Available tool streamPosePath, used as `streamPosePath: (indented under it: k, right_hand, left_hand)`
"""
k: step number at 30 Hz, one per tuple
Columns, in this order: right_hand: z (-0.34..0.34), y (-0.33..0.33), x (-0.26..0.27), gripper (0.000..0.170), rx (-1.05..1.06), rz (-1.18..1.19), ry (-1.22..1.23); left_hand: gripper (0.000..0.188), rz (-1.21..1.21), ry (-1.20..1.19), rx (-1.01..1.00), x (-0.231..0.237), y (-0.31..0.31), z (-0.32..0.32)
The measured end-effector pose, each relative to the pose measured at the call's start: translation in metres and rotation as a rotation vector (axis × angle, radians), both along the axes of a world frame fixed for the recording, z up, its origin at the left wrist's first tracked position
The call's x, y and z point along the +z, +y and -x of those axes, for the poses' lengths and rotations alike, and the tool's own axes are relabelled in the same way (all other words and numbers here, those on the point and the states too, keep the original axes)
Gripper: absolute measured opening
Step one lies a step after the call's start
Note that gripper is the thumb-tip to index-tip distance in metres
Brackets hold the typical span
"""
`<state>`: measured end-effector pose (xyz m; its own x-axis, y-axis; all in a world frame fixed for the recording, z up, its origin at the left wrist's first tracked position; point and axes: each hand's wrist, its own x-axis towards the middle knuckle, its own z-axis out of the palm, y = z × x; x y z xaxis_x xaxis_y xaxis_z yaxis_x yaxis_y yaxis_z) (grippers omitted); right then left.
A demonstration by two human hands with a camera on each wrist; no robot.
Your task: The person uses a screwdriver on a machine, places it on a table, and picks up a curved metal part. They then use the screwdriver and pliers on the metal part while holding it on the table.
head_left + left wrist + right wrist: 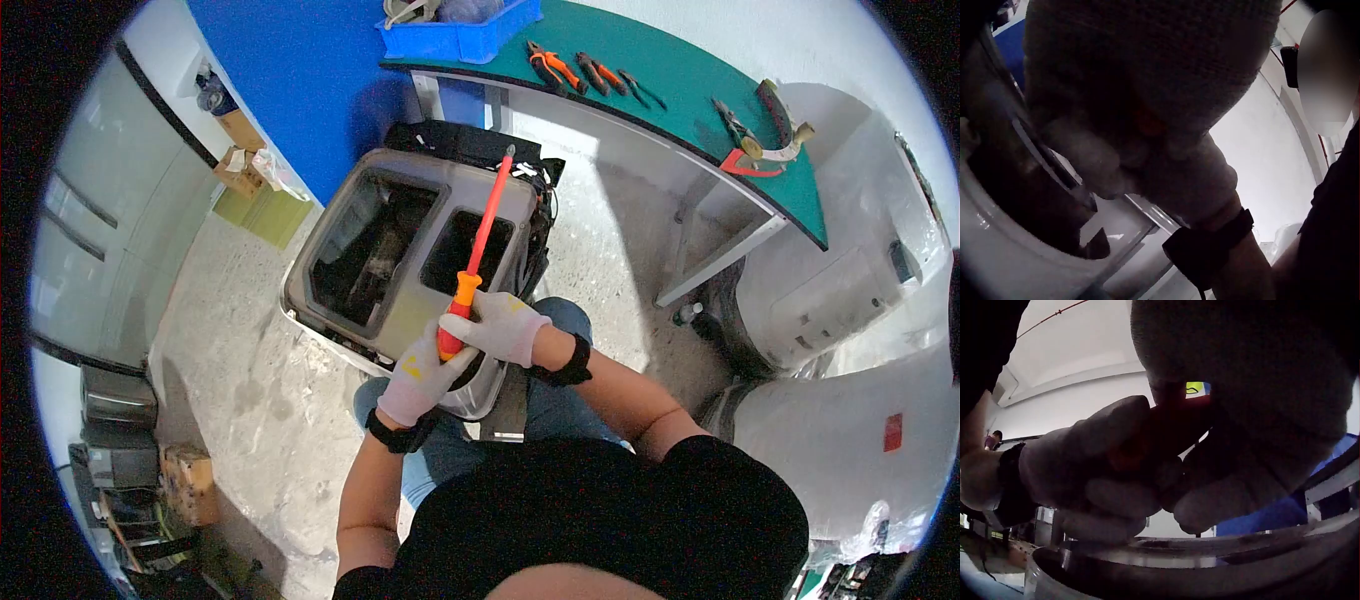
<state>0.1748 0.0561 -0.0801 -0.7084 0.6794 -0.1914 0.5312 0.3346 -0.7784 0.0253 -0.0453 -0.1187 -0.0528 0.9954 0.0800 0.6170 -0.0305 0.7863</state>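
Screwdriver (489, 222), one, slants above one twin-tub washing machine (408, 318) in front of the seated person; its red shaft points away from the body, though contact between tip and machine cannot be judged. Two gloved hands grip its single red-and-orange handle (467, 287): the left hand (413, 382) curls round the butt end, the right hand (505, 325) wraps it just above, touching the left. Each wrist wears one black strap, two altogether. The machine's top shows two dark windows, one larger, one smaller. On one green table (690, 90) sit one blue bin (440, 42), two orange-handled pliers (553, 68) and one slim dark tool (642, 90).
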Motion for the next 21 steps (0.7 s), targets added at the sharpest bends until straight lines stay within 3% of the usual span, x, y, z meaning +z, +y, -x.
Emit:
streamPosePath:
  k: [7, 9, 11, 21]
  right_hand:
    - [0.021, 0.010, -0.039, 0.059, -0.062, 0.032, 0.163]
    - [0.021, 0.015, -0.030, 0.057, -0.055, 0.045, 0.066]
    - [0.020, 0.018, -0.028, 0.054, -0.055, 0.064, -0.032]
    - [0.021, 0.019, -0.048, 0.052, -0.088, 0.067, 0.071]
  left_hand:
    - [0.046, -0.118, 0.053, 0.107, -0.036, 0.011, 0.009]
    - [0.046, -0.127, 0.090, 0.114, -0.042, 0.012, 0.011]
    - [0.046, -0.131, 0.125, 0.116, -0.038, 0.014, 0.009]
    - [0.045, -0.028, 0.150, 0.159, -0.029, 0.014, 0.003]
